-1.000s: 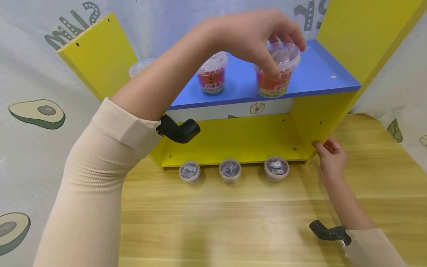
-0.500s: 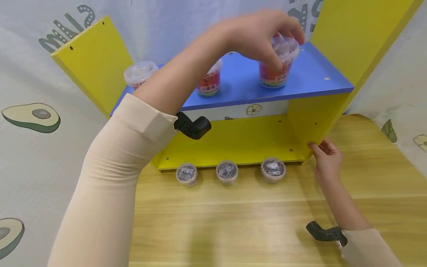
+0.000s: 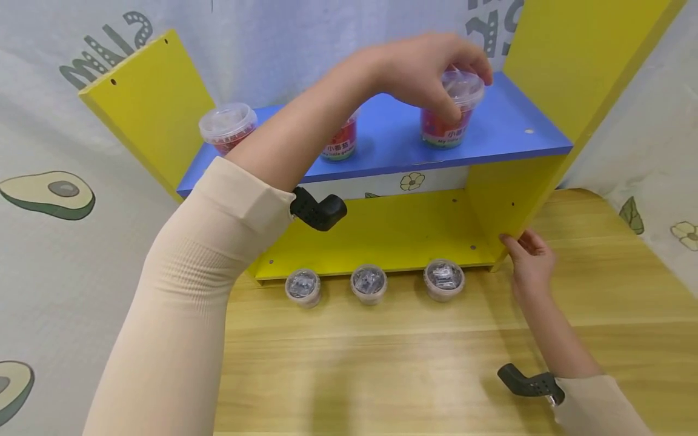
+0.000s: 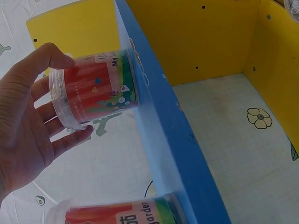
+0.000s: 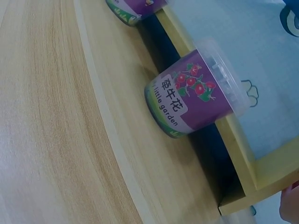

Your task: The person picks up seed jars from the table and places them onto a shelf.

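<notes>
My left hand [image 3: 457, 91] reaches over the blue shelf [image 3: 507, 136] and grips the clear lid of a red cup [image 3: 452, 130] from above. The cup stands upright near the shelf's right end. In the left wrist view the left hand [image 4: 58, 100] has its thumb and fingers round the lid end of that red cup [image 4: 100, 91]. My right hand [image 3: 525, 254] rests on the lower front corner of the yellow right side panel [image 3: 507, 200], fingers fairly straight.
Two more red cups stand on the shelf, one mid-shelf [image 3: 340, 145] behind my forearm and one at the left end [image 3: 226, 128]. Three purple cups [image 3: 302, 286] [image 3: 368, 282] [image 3: 444, 279] line the wooden table [image 3: 414, 363] before the lower yellow shelf [image 3: 382, 242].
My left hand has carried the red cup from the shelf's front edge further back onto the shelf. The right hand has stayed on the side panel.
</notes>
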